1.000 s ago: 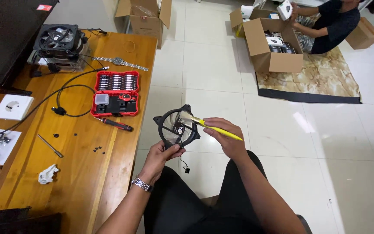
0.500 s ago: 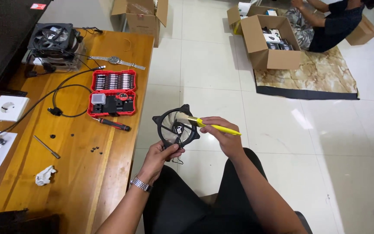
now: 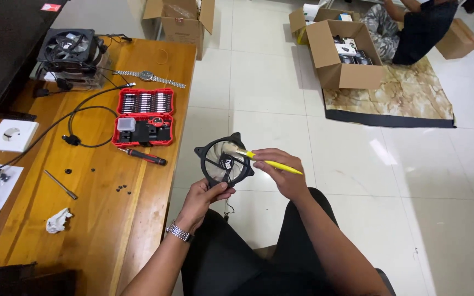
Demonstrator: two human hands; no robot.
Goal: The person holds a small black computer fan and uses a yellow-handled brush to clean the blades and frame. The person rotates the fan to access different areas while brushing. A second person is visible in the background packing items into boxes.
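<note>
A black round computer fan [image 3: 223, 163] with clear blades is held up over my lap, its short cable dangling below. My left hand [image 3: 204, 198] grips its lower rim; a metal watch is on that wrist. My right hand [image 3: 282, 171] holds a yellow-handled brush [image 3: 264, 161] whose pale bristles touch the fan's blades near the hub.
A wooden table [image 3: 111, 219] at left carries a red screwdriver bit case [image 3: 144, 117], a red-and-black screwdriver [image 3: 142, 157], a cooler with fan [image 3: 68, 50], a wristwatch [image 3: 149, 78], black cable, loose screws and a crumpled tissue [image 3: 58, 220]. Cardboard boxes [image 3: 338, 52] and a seated person [image 3: 412, 27] are across the tiled floor.
The fan and both hands stay nearly in place; the brush has shifted slightly over the blades. The camera has tipped a little.
</note>
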